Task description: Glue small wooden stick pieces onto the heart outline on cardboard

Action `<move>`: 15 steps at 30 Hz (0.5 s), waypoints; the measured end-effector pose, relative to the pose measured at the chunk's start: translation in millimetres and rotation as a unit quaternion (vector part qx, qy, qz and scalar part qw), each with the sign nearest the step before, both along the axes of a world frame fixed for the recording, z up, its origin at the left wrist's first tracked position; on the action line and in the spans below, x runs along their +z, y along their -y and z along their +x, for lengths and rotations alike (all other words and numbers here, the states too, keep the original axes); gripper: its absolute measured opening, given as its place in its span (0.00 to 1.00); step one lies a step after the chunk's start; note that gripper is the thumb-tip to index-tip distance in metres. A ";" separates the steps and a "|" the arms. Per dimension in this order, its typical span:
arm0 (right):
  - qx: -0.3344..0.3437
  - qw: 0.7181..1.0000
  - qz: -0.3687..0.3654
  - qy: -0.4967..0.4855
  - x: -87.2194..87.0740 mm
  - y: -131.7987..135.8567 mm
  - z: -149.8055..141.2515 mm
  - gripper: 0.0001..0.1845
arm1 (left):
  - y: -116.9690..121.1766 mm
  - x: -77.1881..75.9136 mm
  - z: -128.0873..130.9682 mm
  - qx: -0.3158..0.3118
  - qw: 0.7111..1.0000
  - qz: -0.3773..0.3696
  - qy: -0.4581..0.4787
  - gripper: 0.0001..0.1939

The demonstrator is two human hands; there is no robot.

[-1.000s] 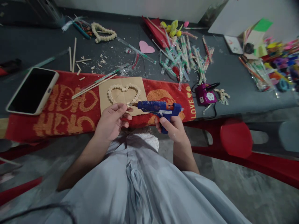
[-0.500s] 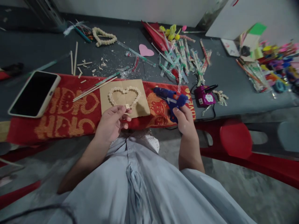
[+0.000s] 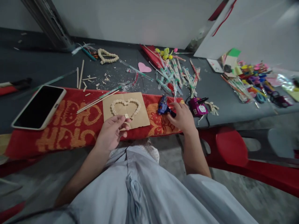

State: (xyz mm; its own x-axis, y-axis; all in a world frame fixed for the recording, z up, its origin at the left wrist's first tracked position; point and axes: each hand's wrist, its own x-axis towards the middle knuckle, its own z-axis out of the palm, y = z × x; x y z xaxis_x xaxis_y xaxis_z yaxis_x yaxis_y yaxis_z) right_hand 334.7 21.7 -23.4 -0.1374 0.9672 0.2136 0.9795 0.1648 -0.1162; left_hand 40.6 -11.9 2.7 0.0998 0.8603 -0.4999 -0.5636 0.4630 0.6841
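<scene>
My left hand (image 3: 111,132) pinches a small pale stick piece (image 3: 126,116) between thumb and fingertips, just over the near edge of a brown cardboard square (image 3: 144,119). On that cardboard lies a heart outline (image 3: 112,107) built of short pale pieces. A blue glue gun (image 3: 163,107) rests on the red patterned towel (image 3: 67,130), its nozzle facing away from me. My right hand (image 3: 183,116) is at the gun's handle, fingers apart and thumb below; the contact is partly hidden.
A phone (image 3: 38,107) lies at left, beside thin sticks (image 3: 98,101). Behind are a second pale heart frame (image 3: 108,57), a pink paper heart (image 3: 144,67) and plastic-wrapped stick bundles (image 3: 178,73). A purple device (image 3: 198,106) sits right of the towel. A red chair (image 3: 231,146) stands at right.
My right hand has lowered the glue gun onto the towel, turned its nozzle away and loosened its fingers. My left hand keeps its pinch. The view has tilted up.
</scene>
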 end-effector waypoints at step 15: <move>0.195 0.978 -0.005 0.078 27.3 -147.5 -137.8 0.14 | -13.7 -6.9 -41.5 0.056 0.998 -0.022 0.014 0.30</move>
State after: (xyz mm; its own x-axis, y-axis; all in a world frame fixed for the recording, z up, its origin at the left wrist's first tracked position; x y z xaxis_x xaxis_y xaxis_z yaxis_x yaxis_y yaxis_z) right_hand 196.9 169.2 3.9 -0.5255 0.8372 0.1515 0.8488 0.5282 0.0253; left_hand -0.9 1.9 -4.2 0.0189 0.8445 -0.5352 -0.6320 0.4249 0.6481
